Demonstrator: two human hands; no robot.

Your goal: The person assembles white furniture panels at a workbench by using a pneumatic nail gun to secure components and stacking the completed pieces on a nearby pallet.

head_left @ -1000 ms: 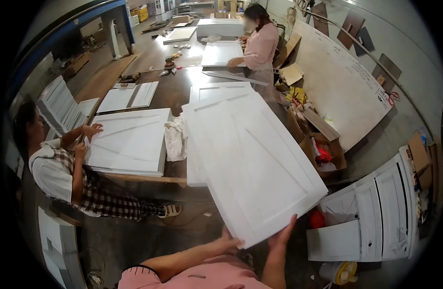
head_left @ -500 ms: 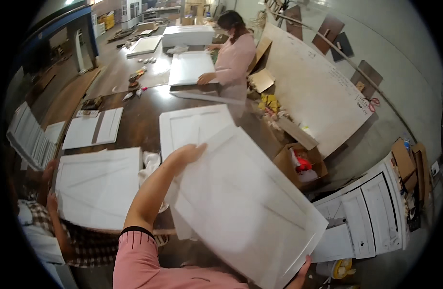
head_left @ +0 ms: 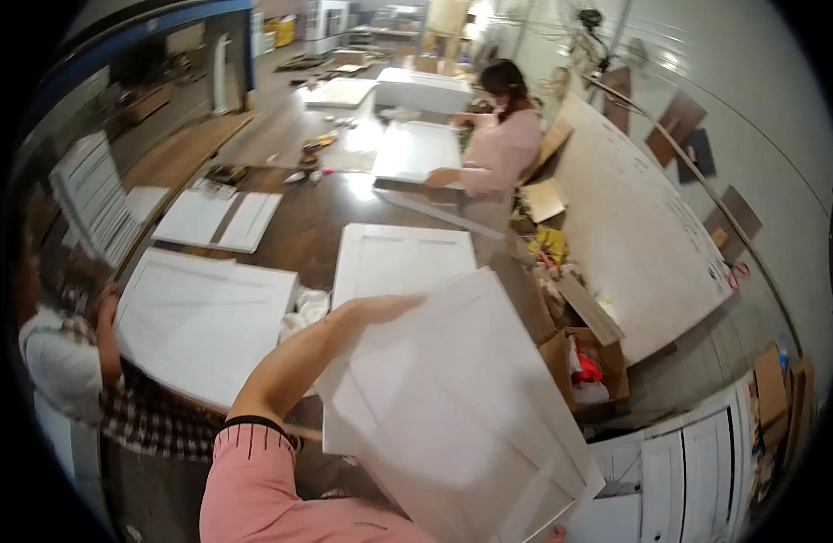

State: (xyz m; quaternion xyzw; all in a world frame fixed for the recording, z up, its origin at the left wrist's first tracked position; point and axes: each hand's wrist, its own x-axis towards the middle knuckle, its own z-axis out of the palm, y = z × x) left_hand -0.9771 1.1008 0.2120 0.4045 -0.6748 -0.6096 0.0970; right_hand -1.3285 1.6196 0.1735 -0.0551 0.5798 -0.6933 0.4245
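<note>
A large white framed cabinet door panel (head_left: pixel 462 398) lies tilted across the middle, one corner pointing down toward me. My left hand (head_left: pixel 389 309) grips its upper left edge, the fingers blurred by motion. At the panel's lower right corner my right hand (head_left: pixel 559 534) barely shows, closed on the edge; most of it is hidden. Partly under the tilted panel, another white panel (head_left: pixel 403 249) lies on the dark work table (head_left: pixel 299 204).
On the left a co-worker in a checked apron (head_left: pixel 154 425) touches a white panel (head_left: pixel 204 312). A person in pink (head_left: pixel 502 149) handles a panel (head_left: pixel 418 149) across the table. White doors (head_left: pixel 684 471), a cardboard box (head_left: pixel 607 362) and a large leaning board (head_left: pixel 634 235) stand right.
The panel in my hands has swung to a steeper angle, its lower corner moving toward me. My view has shifted, so the surroundings sit further right and lower.
</note>
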